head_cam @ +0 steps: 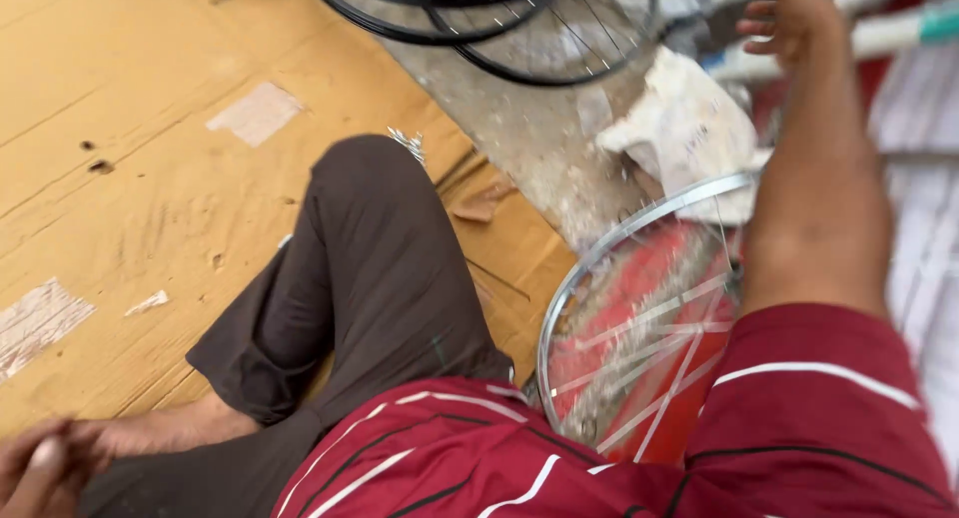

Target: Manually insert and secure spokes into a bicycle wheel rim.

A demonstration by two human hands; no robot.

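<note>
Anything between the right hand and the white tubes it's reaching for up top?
Nothing visible. The right hand is open, its fingers right at the white tubes, with no object in the gap. The silver wheel rim and crumpled white bag lie lower, beneath the forearm. Whether the fingers touch the tubes cannot be told.

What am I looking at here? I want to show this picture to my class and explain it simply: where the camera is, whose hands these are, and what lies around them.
The camera sits on a person's head and looks down, so you see their own body: a red striped shirt and a bent leg in dark trousers. The person sits on brown cardboard. Their right hand reaches up and away toward white tubes; it holds nothing that I can make out. The left hand shows blurred at the bottom corner, near a bare foot. Beside the right arm lies a silver wheel rim with spokes. Black wheels lie at the top, and a white bag is nearby.
</note>
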